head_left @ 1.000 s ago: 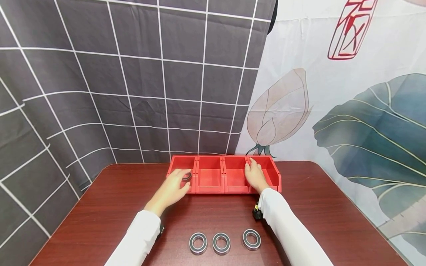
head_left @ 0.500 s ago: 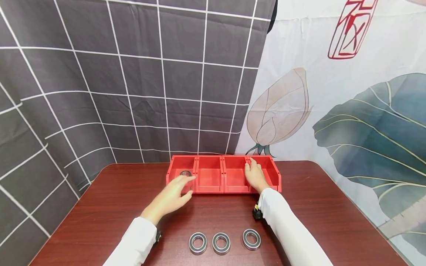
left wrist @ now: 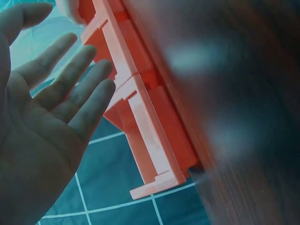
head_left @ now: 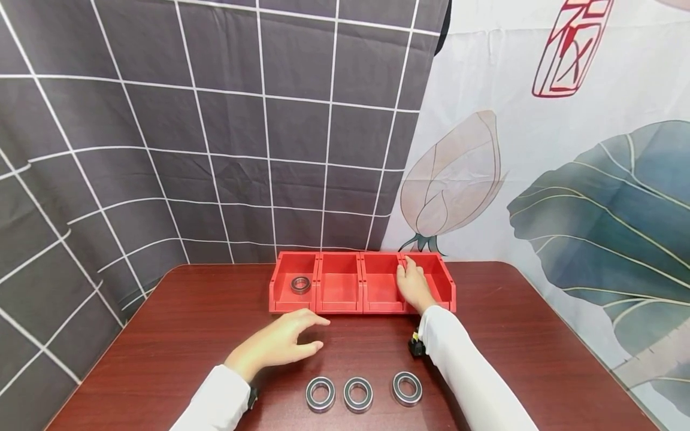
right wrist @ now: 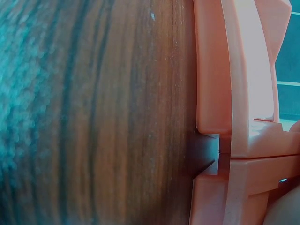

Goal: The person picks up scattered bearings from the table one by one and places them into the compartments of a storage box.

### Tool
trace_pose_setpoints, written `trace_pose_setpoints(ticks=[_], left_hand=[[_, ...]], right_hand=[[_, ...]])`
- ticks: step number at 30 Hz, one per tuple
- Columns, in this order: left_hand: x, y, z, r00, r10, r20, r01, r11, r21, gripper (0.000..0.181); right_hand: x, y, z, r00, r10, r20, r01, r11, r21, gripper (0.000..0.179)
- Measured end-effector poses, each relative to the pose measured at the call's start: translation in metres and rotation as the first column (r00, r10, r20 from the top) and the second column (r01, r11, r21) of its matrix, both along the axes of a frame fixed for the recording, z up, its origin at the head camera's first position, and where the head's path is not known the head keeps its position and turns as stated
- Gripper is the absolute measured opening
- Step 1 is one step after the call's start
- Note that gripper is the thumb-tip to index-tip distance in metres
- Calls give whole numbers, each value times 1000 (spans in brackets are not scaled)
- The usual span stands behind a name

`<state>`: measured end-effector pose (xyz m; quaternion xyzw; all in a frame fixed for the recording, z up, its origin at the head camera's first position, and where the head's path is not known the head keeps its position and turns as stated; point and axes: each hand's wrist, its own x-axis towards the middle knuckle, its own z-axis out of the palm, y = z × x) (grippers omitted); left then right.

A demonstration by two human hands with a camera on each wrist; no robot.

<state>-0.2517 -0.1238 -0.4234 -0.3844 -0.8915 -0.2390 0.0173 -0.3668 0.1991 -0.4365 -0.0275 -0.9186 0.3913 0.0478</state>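
Note:
A row of several joined red storage bins [head_left: 341,306] stands at the table's back edge. In the leftmost bin lies a ball bearing [head_left: 300,291]. My left hand [head_left: 276,342] hovers in front of that bin, fingers spread and holding nothing; the left wrist view shows its bare palm [left wrist: 42,136]. My right hand [head_left: 414,287] grips the divider between the two rightmost bins; in the right wrist view only a sliver of it shows beside the bin fronts [right wrist: 239,84]. Near the front lie three more bearings: a left one [head_left: 309,395], a middle one [head_left: 348,395] and a right one [head_left: 396,390].
The dark red wooden table [head_left: 178,335] ends just behind the bins. Behind it hang a grey checked cloth [head_left: 296,131] and a white cloth [head_left: 474,78] with a plant print. A small black device [head_left: 416,346] sits at my right wrist.
My left hand has let go of the bearing in the leftmost bin and drawn back toward me, out over the table. The right hand stays at the divider.

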Motion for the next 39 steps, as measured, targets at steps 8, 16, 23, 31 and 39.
trace_pose_setpoints(ticks=[8,16,23,31,39], left_hand=[[13,5,-2,995,-56,81,60,997,-47,48],[20,8,-7,990,-121,68,125,990,-60,44],[31,11,-10,989,-143,38,145,987,-67,41],[36,11,-12,986,-164,44,167,983,-76,41],[41,14,-14,980,-199,17,200,977,-68,40]], right_hand=[[-1,0,-2,1000,2,5,-2,1000,0,57],[0,1,-2,1000,1,15,-1,1000,-6,58],[-1,2,-2,1000,7,12,-7,1000,-10,59],[0,1,-2,1000,3,11,-3,1000,-17,58],[0,1,-2,1000,2,18,-2,1000,-16,59]])
